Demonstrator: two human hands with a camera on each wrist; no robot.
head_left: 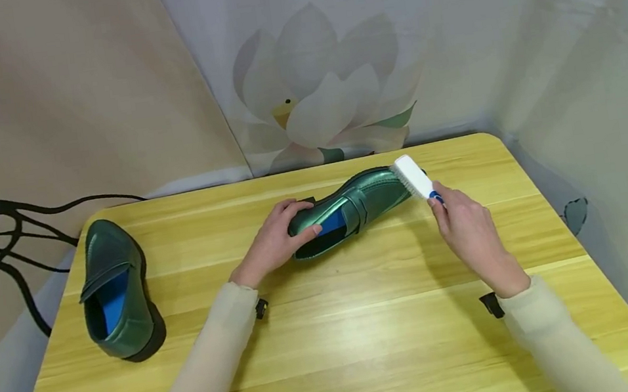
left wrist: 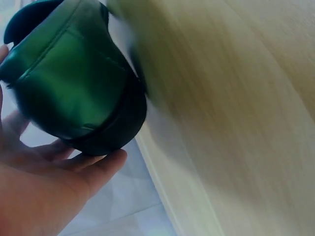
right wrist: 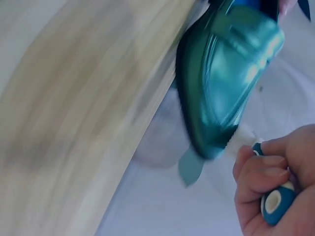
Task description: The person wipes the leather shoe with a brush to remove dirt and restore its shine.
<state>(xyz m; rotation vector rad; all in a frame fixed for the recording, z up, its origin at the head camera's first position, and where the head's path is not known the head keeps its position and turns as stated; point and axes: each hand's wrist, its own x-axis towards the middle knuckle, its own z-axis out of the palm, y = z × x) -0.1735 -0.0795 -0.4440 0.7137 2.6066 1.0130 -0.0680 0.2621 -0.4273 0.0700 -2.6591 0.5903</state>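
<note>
- The held shoe (head_left: 354, 210), a loafer, is close to the far edge of the worktop (head_left: 344, 337), with its toe pointing to the right edge.
- Its upper is dark green, smooth and shiny like metal, with a strap across the front; a stitched seam runs along the heel, and the sole is dark.
- Inside this shoe lies a bright blue insole (head_left: 332, 221).
- The left hand (head_left: 280, 233) grips the shoe at the heel: the thumb is at the opening, and the fingers (left wrist: 106, 169) reach under the heel.
- The right hand (head_left: 467, 225) has its fingers closed around the handle of a brush (head_left: 415, 177).
- The brush has a flat white head with short bristles, and a rounded handle in blue and white; the bristles appear to touch the toe.
- The second shoe (head_left: 139, 292), of same green material and also with blue inside, stands upright beside the left edge, its toe toward the far left corner.
- The worktop has striped yellow wood grain and rounded far corners.
- Behind the far edge hangs a pale cloth (head_left: 448, 39), printed with a large white flower.
</note>
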